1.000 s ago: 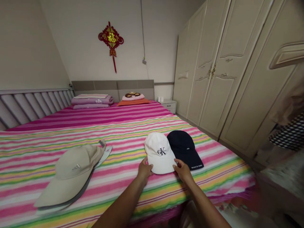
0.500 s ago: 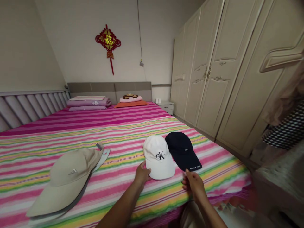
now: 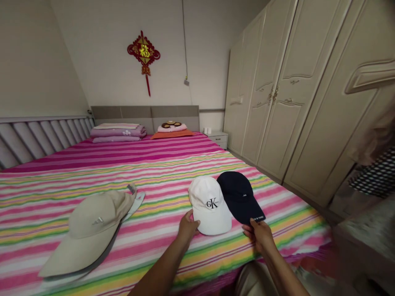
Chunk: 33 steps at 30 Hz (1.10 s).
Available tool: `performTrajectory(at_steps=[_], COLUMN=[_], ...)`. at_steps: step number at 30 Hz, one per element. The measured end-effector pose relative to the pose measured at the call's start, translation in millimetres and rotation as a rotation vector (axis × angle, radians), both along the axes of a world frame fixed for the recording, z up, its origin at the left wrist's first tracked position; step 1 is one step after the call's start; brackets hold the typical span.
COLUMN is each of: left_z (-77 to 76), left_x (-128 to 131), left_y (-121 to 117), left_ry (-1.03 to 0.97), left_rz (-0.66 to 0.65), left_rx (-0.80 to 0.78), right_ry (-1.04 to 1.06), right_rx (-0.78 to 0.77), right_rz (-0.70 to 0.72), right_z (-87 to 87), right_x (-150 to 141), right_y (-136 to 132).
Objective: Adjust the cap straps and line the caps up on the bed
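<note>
A white cap (image 3: 210, 201) with a black logo lies on the striped bed (image 3: 160, 172), brim toward me. My left hand (image 3: 187, 227) grips the left edge of its brim, thumb on top. A navy cap (image 3: 238, 192) lies against the white cap's right side. My right hand (image 3: 261, 235) pinches the front edge of the navy brim. Both caps rest flat on the sheet.
A beige cap (image 3: 89, 228) lies at the left on top of another pale cap (image 3: 137, 201). Folded blankets (image 3: 119, 131) and a pillow (image 3: 172, 132) sit by the headboard. A cream wardrobe (image 3: 286, 94) lines the right wall, with a small nightstand (image 3: 218, 138) beside it.
My right hand has left the white cap's brim and moved right to the navy cap's brim. My left hand stays at the white cap.
</note>
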<state>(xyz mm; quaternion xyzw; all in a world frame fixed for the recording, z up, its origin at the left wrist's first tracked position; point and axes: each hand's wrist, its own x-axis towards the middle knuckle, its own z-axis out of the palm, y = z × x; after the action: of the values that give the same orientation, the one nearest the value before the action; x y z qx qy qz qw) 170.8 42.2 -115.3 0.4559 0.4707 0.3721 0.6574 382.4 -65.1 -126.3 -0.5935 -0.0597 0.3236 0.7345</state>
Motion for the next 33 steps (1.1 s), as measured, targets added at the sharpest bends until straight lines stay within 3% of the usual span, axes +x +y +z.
performTrajectory(at_steps=[14,20,24,28,31,33], left_z=[-0.2,5.1,4.9,-1.6,-9.3,-15.0], left_x=[-5,-16,-37,-67,-90,-104], left_y=[-7,-6,-20,-46,-63,-68], left_ry=[0.161,0.322,0.424,0.703,0.847,0.833], left_rz=[-0.066,-0.061,-0.025,-0.125,-0.224,-0.248], left_rx=[0.106,0.304,0.447,0.673,0.712,0.675], right_ry=[-0.054,-0.082,-0.123,-0.163,-0.165,-0.168], right_rx=[0.021,-0.05,-0.129,-0.163,-0.168,-0.162], right_rz=[0.095,0.224,0.382,0.587,0.707,0.747], right_z=[1.3,9.8,7.1,-6.2,-15.1,-19.3], right_x=[1,-5,-28,-70,-97,-108], right_y=[-7,-17,-29,-34,-31,-26])
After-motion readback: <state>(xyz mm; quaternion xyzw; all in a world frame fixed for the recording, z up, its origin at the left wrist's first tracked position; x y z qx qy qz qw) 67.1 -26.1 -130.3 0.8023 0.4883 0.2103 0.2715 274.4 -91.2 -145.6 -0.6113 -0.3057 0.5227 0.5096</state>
